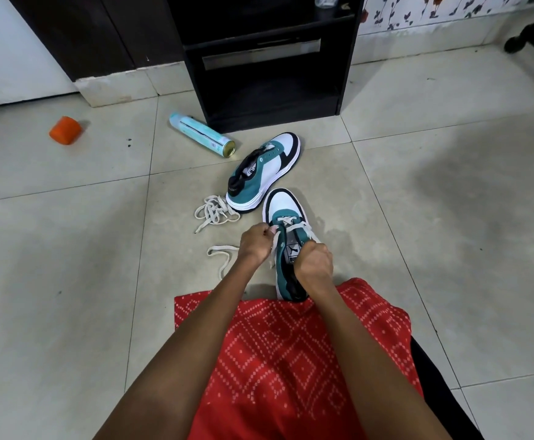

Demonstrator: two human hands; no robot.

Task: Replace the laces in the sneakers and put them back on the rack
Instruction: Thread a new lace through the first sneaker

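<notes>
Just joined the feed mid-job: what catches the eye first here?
Centre frame, the left hand and right hand grip a lace on the near sneaker, its heel against a red cloth. Just beyond, the second sneaker lies unlaced on the tiles, with a loose lace heaped at its left. A teal can lies on its side before the black rack, and an orange object sits far left.

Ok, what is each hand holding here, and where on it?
The left hand pinches the white lace beside the left eyelets of the near sneaker. The right hand appears to grip the lace's other strand at the sneaker's right side.
</notes>
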